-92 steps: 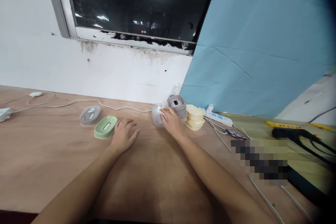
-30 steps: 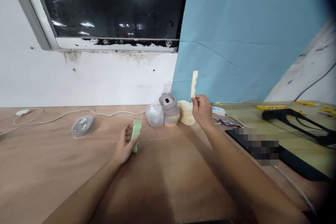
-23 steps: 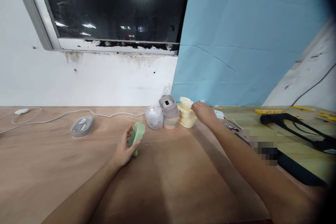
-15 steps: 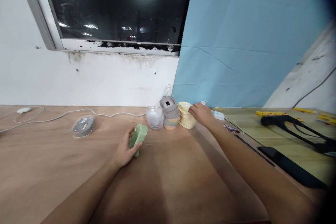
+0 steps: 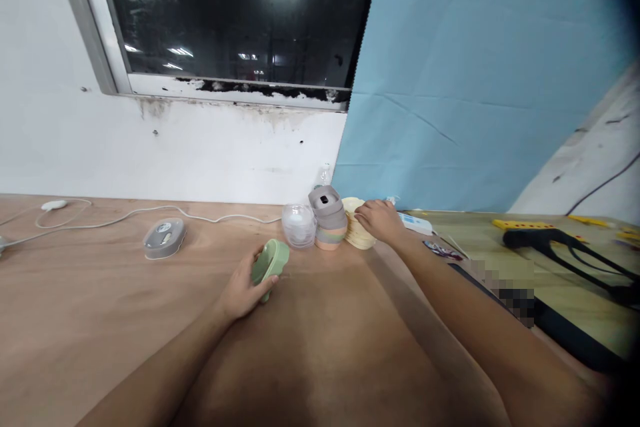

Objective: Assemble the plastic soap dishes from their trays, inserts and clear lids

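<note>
My left hand (image 5: 245,288) grips a light green plastic container (image 5: 274,260), thumb at its near side, tilted up above the table. My right hand (image 5: 383,220) is at a stack of pale yellow plastic pieces (image 5: 361,240), its bent fingers on the top piece's right edge; the fingertips are partly hidden. Left of that stack stand nested grey plastic shells (image 5: 330,213), leaning at the top, over an orange shell (image 5: 327,245). Beside them is a stack of clear plastic covers (image 5: 299,227). A grey box with a clear top (image 5: 164,239) lies at the left.
A white cable (image 5: 200,219) runs along the back of the wooden table. A clear bottle (image 5: 324,175) stands behind the shells. To the right are a white power strip (image 5: 416,223), a dark flat object (image 5: 575,333), a black-framed item (image 5: 545,238) and yellow pieces (image 5: 525,223).
My right hand has shifted slightly left and lower over the yellow stack. My left hand still holds the green container at nearly the same tilt. The whole view has shifted a little.
</note>
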`<state>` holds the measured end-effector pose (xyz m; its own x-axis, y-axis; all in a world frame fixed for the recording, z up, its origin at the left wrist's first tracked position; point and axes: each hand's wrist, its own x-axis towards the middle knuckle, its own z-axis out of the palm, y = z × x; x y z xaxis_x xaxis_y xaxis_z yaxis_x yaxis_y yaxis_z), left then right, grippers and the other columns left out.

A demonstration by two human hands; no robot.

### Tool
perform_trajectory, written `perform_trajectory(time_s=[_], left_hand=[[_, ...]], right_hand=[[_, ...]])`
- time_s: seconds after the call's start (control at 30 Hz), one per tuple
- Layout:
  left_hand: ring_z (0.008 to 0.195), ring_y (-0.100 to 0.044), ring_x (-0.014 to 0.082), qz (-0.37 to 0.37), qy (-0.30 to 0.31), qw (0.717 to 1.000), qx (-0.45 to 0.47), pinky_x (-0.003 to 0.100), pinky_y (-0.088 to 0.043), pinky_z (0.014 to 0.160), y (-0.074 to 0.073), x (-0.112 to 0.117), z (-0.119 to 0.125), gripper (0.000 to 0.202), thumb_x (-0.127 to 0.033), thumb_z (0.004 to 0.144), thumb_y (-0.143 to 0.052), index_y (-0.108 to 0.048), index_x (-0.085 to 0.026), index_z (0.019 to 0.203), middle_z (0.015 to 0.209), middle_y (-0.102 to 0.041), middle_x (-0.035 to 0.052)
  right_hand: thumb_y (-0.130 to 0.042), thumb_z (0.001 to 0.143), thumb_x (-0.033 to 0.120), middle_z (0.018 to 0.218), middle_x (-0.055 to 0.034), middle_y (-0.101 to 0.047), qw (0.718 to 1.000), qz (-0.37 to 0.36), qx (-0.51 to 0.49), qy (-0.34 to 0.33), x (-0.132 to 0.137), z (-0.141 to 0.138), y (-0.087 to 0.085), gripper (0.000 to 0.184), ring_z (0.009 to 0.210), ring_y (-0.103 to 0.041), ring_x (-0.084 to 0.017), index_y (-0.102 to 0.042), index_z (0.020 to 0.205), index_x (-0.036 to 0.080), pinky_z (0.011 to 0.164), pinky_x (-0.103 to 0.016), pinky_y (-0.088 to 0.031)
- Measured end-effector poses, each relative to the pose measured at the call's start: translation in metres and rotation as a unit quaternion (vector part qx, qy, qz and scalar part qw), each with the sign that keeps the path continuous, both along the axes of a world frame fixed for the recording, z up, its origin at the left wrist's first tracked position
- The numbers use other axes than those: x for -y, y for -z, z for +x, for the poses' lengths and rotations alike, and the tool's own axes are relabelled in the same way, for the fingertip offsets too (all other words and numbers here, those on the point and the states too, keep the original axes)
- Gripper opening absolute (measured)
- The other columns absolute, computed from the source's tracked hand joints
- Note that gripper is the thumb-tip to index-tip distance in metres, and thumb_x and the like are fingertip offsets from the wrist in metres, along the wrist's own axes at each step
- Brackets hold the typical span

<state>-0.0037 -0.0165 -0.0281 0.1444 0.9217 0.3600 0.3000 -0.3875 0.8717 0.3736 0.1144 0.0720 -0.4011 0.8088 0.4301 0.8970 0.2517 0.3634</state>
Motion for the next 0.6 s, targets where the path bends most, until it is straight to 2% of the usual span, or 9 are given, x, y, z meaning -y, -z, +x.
perform_trajectory(time_s=[0.1,0.2,0.27,0.33,0.43,0.53,0.6], left_hand=[[0.128,-0.045,0.0318,0.001,0.003,1.0,0.008,0.049,-0.033,0.107,-0.001,0.001,0.0,0.072,-0.041,0.076,-0.069,-0.04,-0.022,0.139,0.142,-0.045,0.0136],[0.129,-0.044,0.0313,-0.012,0.003,1.0,0.025,0.048,-0.036,0.106,-0.001,0.001,0.002,0.072,-0.042,0.075,-0.069,-0.041,-0.022,0.139,0.142,-0.045,0.0139],[0.129,-0.044,0.0303,-0.029,0.011,0.998,0.062,0.047,-0.037,0.105,-0.003,0.001,0.005,0.072,-0.043,0.075,-0.069,-0.04,-0.021,0.138,0.142,-0.045,0.014],[0.128,-0.045,0.0291,-0.052,0.03,0.99,0.128,0.044,-0.038,0.104,-0.005,0.001,0.01,0.07,-0.045,0.075,-0.068,-0.043,-0.019,0.135,0.14,-0.047,0.0144],[0.111,-0.058,0.0271,-0.114,0.074,0.97,0.204,0.038,-0.046,0.092,-0.011,0.004,0.016,0.057,-0.051,0.077,-0.064,-0.054,-0.016,0.121,0.122,-0.061,0.0132],[0.086,-0.064,0.0219,-0.183,0.133,0.95,0.216,0.032,-0.05,0.075,-0.016,0.011,0.018,0.05,-0.054,0.077,-0.064,-0.061,-0.015,0.108,0.097,-0.068,0.0075],[0.078,-0.064,0.0196,-0.216,0.189,0.934,0.213,0.029,-0.049,0.069,-0.017,0.018,0.02,0.048,-0.053,0.076,-0.065,-0.061,-0.016,0.107,0.092,-0.067,0.0059]], right_hand=[[-0.043,0.092,0.031,0.099,-0.0109,-0.065,0.999,0.012,-0.029,-0.019,-0.001,0.002,0.0,0.03,0.094,-0.053,-0.024,-0.068,0.102,0.019,0.084,-0.035,-0.028],[-0.042,0.092,0.03,0.097,-0.0126,-0.066,0.99,0.074,-0.102,-0.057,0.006,-0.002,0.002,0.031,0.095,-0.054,-0.025,-0.068,0.102,0.016,0.085,-0.037,-0.031],[-0.042,0.092,0.03,0.094,-0.0128,-0.067,0.974,0.115,-0.17,-0.099,0.018,-0.012,0.006,0.03,0.094,-0.055,-0.026,-0.067,0.098,0.016,0.085,-0.038,-0.035],[-0.043,0.091,0.03,0.093,-0.0114,-0.067,0.951,0.123,-0.232,-0.165,0.038,-0.03,0.015,0.026,0.091,-0.057,-0.025,-0.065,0.099,0.017,0.084,-0.038,-0.04],[-0.051,0.089,0.031,0.097,-0.0098,-0.067,0.914,0.064,-0.284,-0.282,0.071,-0.064,0.035,0.026,0.091,-0.059,-0.023,-0.06,0.11,0.02,0.082,-0.037,-0.045],[-0.058,0.085,0.038,0.11,-0.0111,-0.064,0.888,-0.03,-0.314,-0.335,0.099,-0.096,0.057,0.049,0.091,-0.06,-0.023,-0.047,0.13,0.022,0.078,-0.037,-0.049],[-0.06,0.084,0.041,0.113,-0.0119,-0.063,0.867,-0.094,-0.331,-0.361,0.111,-0.112,0.069,0.06,0.091,-0.061,-0.023,-0.039,0.137,0.022,0.077,-0.036,-0.05]])
